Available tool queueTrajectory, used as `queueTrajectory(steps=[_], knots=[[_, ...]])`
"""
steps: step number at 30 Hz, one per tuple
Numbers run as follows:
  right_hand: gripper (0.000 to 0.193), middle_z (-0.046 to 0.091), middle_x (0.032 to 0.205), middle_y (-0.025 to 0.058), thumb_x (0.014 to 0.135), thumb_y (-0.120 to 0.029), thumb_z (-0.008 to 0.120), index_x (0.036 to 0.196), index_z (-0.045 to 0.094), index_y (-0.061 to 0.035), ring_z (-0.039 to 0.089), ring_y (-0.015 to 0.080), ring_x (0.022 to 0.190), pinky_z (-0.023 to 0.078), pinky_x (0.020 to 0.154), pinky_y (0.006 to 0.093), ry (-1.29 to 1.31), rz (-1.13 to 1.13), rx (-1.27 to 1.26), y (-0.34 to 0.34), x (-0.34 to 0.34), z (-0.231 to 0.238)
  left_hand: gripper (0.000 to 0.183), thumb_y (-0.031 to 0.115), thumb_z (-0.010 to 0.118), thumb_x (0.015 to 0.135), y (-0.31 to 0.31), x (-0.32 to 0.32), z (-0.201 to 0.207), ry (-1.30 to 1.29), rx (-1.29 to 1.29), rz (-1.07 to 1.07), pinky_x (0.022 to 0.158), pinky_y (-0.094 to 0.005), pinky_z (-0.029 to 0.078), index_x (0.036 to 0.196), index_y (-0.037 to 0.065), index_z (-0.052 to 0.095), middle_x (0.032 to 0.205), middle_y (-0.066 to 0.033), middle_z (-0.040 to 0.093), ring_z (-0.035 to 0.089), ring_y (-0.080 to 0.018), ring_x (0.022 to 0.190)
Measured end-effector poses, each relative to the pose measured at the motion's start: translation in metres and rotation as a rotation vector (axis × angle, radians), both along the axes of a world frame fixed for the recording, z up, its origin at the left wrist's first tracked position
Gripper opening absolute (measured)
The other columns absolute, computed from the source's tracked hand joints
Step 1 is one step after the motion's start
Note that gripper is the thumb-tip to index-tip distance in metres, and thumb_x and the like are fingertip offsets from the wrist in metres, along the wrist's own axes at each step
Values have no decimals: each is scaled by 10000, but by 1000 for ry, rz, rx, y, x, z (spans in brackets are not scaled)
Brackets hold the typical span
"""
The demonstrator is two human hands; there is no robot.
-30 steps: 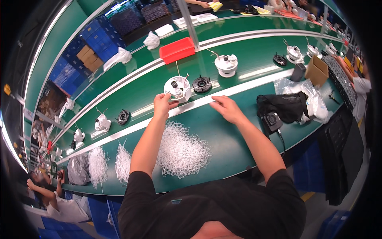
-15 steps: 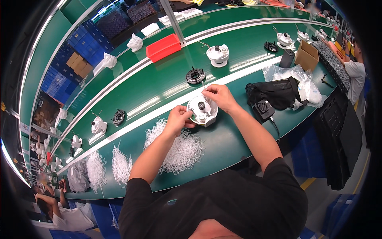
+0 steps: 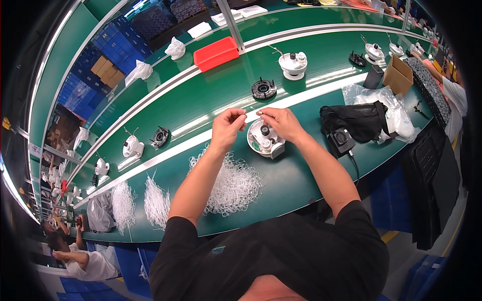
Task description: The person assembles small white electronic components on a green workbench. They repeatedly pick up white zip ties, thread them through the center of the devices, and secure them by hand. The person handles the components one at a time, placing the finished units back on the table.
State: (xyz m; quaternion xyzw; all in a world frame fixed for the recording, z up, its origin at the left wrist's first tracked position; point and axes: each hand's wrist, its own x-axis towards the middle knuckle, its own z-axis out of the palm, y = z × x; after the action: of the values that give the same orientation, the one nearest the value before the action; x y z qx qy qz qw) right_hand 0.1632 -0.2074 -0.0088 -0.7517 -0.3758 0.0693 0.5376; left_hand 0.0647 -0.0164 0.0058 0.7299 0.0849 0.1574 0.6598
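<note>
A white round housing with a black knob-like part in its middle rests on the bench in front of me, its open side up. Above its far rim, my right hand pinches the end of what looks like a thin pale wire. My left hand is raised just left of the housing, thumb and fingertips together close to the right fingertips. Whatever lies in the left pinch is too small to make out. A black ring-shaped part lies just beyond my hands on the green conveyor.
White loops of cord are heaped left of the housing, with further bundles beyond. Another white housing and a red bin stand farther back. To the right lie a black mesh bag and a small black fan-like device.
My left hand has let go of the housing's side and risen towards my right fingertips. My right hand stays near the far rim. The whole view has shifted slightly.
</note>
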Motion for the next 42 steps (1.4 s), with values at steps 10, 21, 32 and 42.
queueTrajectory(steps=[10, 21, 32, 42], knots=[[219, 694, 818, 131, 950, -247, 596, 1048, 708, -86, 663, 347, 788, 504, 709, 446, -148, 16, -85, 0, 1, 1, 254, 32, 736, 882, -8, 9, -11, -76, -360, -79, 699, -267, 543, 1108, -29, 638, 920, -81, 709, 670, -143, 792], [211, 693, 896, 170, 940, -234, 600, 1017, 699, -65, 649, 385, 815, 505, 717, 463, -252, 28, -75, -1, 2, -5, 165, 37, 729, 886, -16, 10, -13, 47, -110, -132, 624, -238, 514, 1042, -15, 717, 874, -55, 714, 628, -93, 706], [153, 683, 804, 44, 928, -116, 649, 1020, 677, 2, 632, 125, 722, 510, 663, 287, 201, 125, 68, -5, 1, 4, 108, 84, 749, 859, -22, 13, -9, 149, 368, -37, 572, -246, 493, 848, -14, 703, 751, -38, 705, 613, -66, 646], [185, 667, 909, 21, 1005, -184, 562, 999, 662, -29, 554, 91, 835, 447, 789, 247, 675, -14, 428, 3, 7, -18, 71, 48, 676, 811, -25, 6, -8, -24, 927, -84, 747, -428, 519, 877, 37, 699, 899, -142, 632, 642, -353, 835]])
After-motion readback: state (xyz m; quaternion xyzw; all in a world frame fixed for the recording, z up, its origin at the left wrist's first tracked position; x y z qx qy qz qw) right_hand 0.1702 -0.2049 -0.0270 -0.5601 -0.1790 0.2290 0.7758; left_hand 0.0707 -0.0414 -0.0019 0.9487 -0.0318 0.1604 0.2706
